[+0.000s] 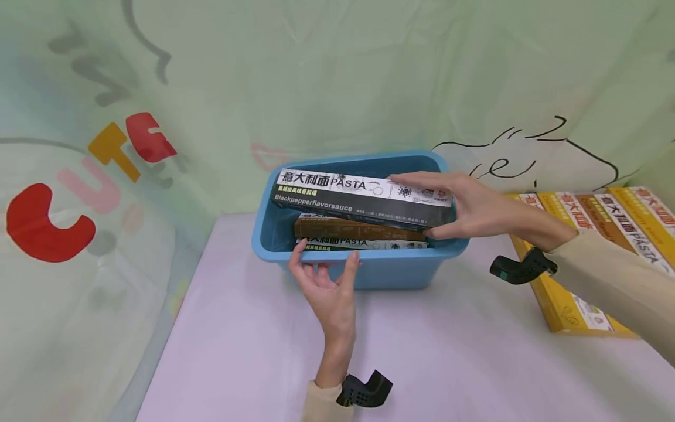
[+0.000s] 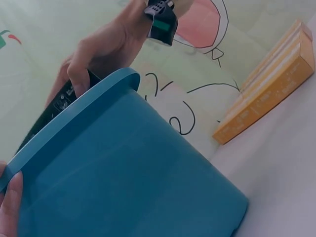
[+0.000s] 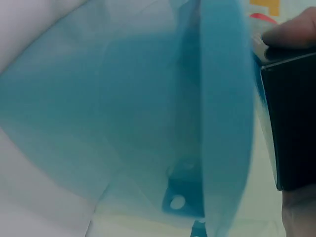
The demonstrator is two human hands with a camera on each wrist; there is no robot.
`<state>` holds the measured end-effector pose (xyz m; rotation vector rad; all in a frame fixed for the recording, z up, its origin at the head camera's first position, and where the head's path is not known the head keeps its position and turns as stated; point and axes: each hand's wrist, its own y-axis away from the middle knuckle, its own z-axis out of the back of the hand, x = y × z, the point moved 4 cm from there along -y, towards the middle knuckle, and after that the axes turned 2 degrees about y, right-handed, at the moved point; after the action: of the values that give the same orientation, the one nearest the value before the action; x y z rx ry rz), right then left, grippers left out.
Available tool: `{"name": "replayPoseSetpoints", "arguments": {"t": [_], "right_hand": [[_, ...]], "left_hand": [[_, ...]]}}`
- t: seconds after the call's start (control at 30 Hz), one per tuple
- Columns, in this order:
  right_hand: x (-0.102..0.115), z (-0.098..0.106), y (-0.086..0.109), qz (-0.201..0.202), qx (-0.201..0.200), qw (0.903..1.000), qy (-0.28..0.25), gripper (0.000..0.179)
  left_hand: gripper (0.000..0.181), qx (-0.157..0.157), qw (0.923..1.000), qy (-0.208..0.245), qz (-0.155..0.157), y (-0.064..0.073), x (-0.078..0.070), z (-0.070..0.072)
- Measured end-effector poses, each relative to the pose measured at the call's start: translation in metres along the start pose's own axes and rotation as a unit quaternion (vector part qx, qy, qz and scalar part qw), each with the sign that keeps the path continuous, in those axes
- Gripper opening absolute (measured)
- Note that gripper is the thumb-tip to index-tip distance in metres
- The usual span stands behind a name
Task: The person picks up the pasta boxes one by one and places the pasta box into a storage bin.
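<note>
A blue plastic bin [image 1: 387,276] stands on the table with pasta boxes in it. My right hand [image 1: 477,205] grips the right end of a black and white pasta box [image 1: 316,198], thumb on the near side and fingers on the far side. This box slants across the bin's opening, its right end lower in the head view. Below it lie a brown box [image 1: 358,228] and another black pasta box [image 1: 369,244]. With its fingertips over the near rim, my left hand [image 1: 332,299] holds the bin. The right wrist view shows the held box's dark end [image 3: 296,123] beside the rim.
Several yellow and brown pasta boxes [image 1: 551,299] lie side by side at the right of the table, partly behind my right forearm. A printed green curtain [image 1: 337,76] hangs behind the bin and down the left side.
</note>
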<state>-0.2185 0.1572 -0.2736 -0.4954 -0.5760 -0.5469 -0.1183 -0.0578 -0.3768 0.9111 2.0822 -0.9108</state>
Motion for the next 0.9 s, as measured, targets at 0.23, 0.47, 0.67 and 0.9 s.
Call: {"name": "replayPoseSetpoints", "arguments": {"t": [0.23, 0.47, 0.67, 0.9], "right_hand": [[-0.008, -0.006, -0.009, -0.006, 0.061, 0.9981, 0.009, 0.083], [-0.011, -0.010, -0.017, 0.015, 0.120, 0.9926, 0.006, 0.080], [-0.016, -0.017, -0.021, 0.013, 0.143, 0.9896, 0.004, 0.079], [-0.022, -0.025, -0.028, 0.013, 0.155, 0.9878, 0.008, 0.079]], "left_hand": [[0.082, 0.002, 1.0000, -0.004, -0.004, 0.001, 0.001, 0.001], [0.083, 0.002, 0.9999, 0.008, -0.010, 0.000, 0.002, 0.002], [0.081, 0.002, 0.9998, 0.014, -0.013, 0.000, 0.003, 0.002], [0.079, 0.002, 0.9997, 0.018, -0.014, 0.001, 0.003, 0.002]]}}
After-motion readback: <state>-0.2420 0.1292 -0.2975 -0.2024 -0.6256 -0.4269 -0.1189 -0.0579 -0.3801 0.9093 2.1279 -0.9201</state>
